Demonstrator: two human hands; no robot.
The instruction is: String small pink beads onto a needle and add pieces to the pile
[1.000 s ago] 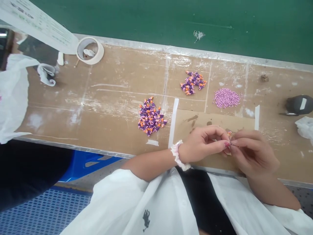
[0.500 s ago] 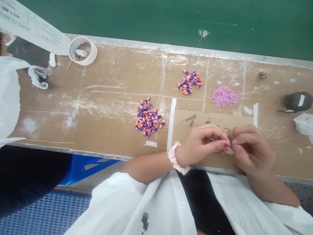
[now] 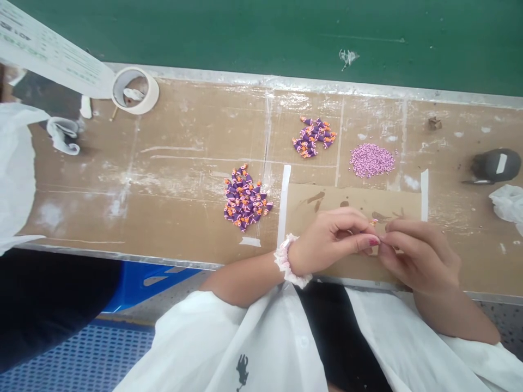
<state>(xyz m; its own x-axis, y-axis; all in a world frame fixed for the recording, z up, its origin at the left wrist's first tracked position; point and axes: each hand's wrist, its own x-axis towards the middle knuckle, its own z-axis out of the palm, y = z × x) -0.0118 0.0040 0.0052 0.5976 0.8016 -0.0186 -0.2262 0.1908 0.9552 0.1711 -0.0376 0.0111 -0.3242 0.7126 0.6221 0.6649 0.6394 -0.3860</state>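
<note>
My left hand [image 3: 333, 239] and my right hand [image 3: 417, 253] meet fingertip to fingertip over a taped-down cardboard sheet [image 3: 327, 198]. Between them they pinch a tiny purple and orange piece [image 3: 373, 222], mostly hidden by the fingers. A larger pile of purple and orange pieces [image 3: 244, 197] lies left of the sheet. A smaller pile of the same pieces [image 3: 314, 136] sits farther back, beside a heap of small pink beads [image 3: 371, 160].
A roll of masking tape [image 3: 134, 90] and a printed paper sheet [image 3: 49, 51] are at the back left. A dark grey object [image 3: 495, 165] and crumpled white plastic [image 3: 509, 202] lie at the right. A person in dark clothes [image 3: 44, 294] sits at my left. A green wall backs the bench.
The view has drifted slightly. Both hands stay together at the same spot, working the small piece with small finger movements.
</note>
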